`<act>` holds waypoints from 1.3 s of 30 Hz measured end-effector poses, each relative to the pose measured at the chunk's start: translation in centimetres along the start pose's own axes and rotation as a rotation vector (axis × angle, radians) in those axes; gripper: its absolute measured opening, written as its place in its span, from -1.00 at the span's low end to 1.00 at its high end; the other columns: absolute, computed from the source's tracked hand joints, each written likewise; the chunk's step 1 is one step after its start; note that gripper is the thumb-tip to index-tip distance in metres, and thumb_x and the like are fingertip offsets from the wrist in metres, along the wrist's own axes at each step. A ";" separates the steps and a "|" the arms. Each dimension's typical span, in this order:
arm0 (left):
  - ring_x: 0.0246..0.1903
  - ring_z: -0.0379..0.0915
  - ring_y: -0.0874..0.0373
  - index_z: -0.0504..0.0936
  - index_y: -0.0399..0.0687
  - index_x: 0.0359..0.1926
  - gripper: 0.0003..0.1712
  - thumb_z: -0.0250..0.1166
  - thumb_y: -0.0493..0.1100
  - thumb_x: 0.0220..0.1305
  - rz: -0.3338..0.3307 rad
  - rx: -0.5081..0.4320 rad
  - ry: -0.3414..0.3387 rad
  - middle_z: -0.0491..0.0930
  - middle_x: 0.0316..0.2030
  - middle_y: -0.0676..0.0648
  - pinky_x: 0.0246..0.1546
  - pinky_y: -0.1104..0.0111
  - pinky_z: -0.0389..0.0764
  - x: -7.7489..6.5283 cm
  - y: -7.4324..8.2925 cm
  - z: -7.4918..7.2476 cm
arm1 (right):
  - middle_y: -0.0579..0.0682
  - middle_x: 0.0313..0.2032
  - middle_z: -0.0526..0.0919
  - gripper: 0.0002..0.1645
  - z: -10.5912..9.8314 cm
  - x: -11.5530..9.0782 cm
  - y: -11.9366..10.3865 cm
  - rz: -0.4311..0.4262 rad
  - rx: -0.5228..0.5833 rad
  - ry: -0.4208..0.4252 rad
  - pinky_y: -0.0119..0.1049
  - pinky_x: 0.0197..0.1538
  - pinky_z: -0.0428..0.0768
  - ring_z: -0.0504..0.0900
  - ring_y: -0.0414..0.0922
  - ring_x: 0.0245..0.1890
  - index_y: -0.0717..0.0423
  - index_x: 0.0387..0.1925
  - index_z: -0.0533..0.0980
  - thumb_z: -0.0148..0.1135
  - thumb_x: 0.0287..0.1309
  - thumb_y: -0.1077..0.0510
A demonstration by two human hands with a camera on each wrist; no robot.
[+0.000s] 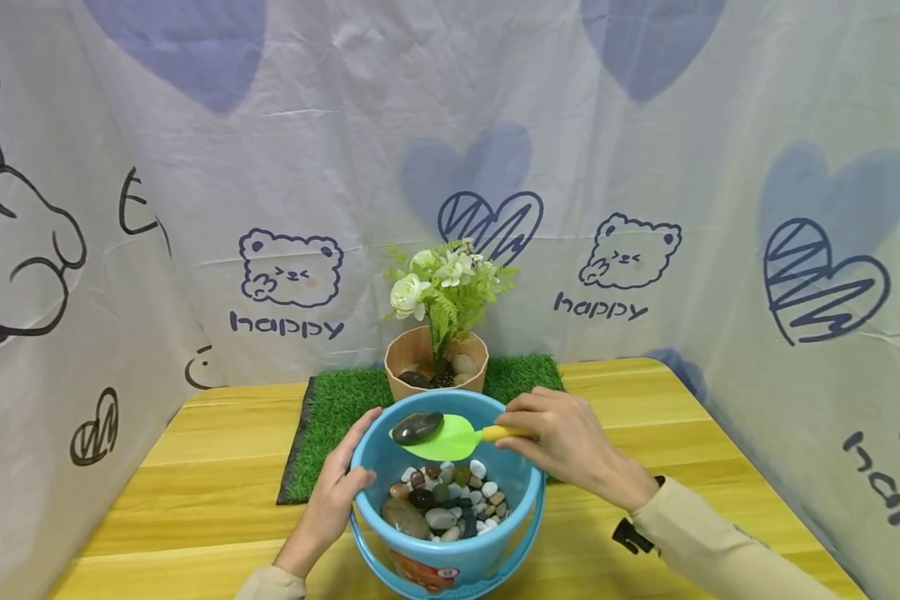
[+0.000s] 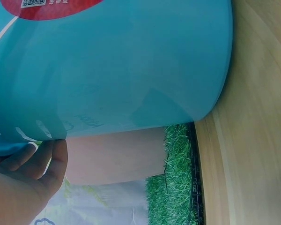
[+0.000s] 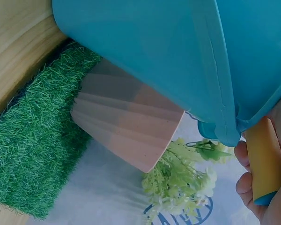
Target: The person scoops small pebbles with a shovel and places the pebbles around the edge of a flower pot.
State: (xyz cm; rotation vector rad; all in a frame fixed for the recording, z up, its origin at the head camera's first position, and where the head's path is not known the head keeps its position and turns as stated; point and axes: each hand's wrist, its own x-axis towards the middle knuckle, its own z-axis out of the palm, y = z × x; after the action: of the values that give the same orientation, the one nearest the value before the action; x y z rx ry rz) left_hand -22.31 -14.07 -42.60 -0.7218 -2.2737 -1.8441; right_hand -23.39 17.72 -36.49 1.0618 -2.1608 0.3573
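Note:
A blue bucket [image 1: 450, 543] stands on the table with several pebbles [image 1: 442, 515] of mixed colours inside. At its left rim, my left hand [image 1: 342, 479] grips the bucket, the thumb over the edge and the fingers along the outer wall. My right hand [image 1: 562, 433] holds a toy shovel by its yellow handle [image 3: 264, 161]. The shovel's bright green blade [image 1: 453, 439] is over the bucket's opening, above the pebbles. On the blade lies a large dark smooth stone [image 1: 417, 427]. In the left wrist view, the bucket's wall hides its contents.
Behind the bucket, a peach flowerpot [image 1: 437, 354] with white flowers [image 1: 450, 279] and stones stands on a green turf mat [image 1: 330, 425]. Wood-patterned table [image 1: 195, 467] surrounds the mat. Printed cloth [image 1: 375, 167] hangs at the back and both sides. The bucket's handle [image 1: 371, 562] hangs down in front.

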 end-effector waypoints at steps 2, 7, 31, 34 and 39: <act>0.20 0.38 -0.36 0.13 0.09 0.50 -0.15 -0.08 -0.36 0.12 0.002 0.003 0.000 0.25 0.39 -0.32 -0.01 -0.02 0.59 -0.1 0.0 0.0 | -0.18 -0.31 0.73 -0.72 0.0 -0.1 0.0 0.006 0.000 0.002 -0.54 -0.41 0.45 0.54 -0.30 -0.41 -0.08 -0.28 0.76 0.53 -0.13 -0.02; 0.20 0.38 -0.37 0.14 0.09 0.50 -0.15 -0.07 -0.36 0.13 0.004 0.007 0.004 0.26 0.38 -0.32 -0.02 -0.04 0.59 -0.1 0.1 -0.1 | -0.18 -0.32 0.74 -0.71 0.0 -0.2 -0.1 0.011 -0.006 0.007 -0.53 -0.42 0.45 0.54 -0.29 -0.41 -0.08 -0.30 0.76 0.54 -0.16 -0.02; 0.21 0.38 -0.35 0.14 0.11 0.50 -0.15 -0.07 -0.36 0.13 0.004 0.011 0.006 0.27 0.38 -0.29 0.00 -0.06 0.56 -0.1 -0.1 -0.2 | -0.14 -0.33 0.75 -0.69 -1.5 0.9 0.9 0.022 -0.059 -0.038 -0.46 -0.38 0.53 0.60 -0.23 -0.37 -0.02 -0.29 0.75 0.53 -0.12 -0.04; 0.22 0.37 -0.35 0.14 0.11 0.50 -0.14 -0.07 -0.35 0.12 0.007 0.014 0.004 0.27 0.39 -0.29 0.01 -0.08 0.55 0.0 -0.1 -0.1 | -0.14 -0.33 0.75 -0.71 -1.8 1.5 1.3 0.007 -0.075 -0.040 -0.42 -0.37 0.55 0.62 -0.22 -0.36 -0.03 -0.30 0.75 0.52 -0.11 -0.04; 0.22 0.35 -0.38 0.14 0.11 0.50 -0.14 -0.07 -0.35 0.12 0.003 0.015 0.005 0.26 0.39 -0.30 -0.01 -0.10 0.56 0.0 -0.1 0.0 | -0.13 -0.35 0.75 -0.74 -2.1 2.9 2.2 -0.001 -0.096 -0.054 -0.39 -0.38 0.54 0.60 -0.20 -0.38 -0.02 -0.31 0.75 0.51 -0.08 -0.01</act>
State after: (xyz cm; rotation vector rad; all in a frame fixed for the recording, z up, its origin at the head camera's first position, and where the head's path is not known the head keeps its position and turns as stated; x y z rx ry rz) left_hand -22.38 -14.14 -42.69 -0.7171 -2.2791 -1.8235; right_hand -25.34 18.54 -32.85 1.0293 -2.2020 0.2247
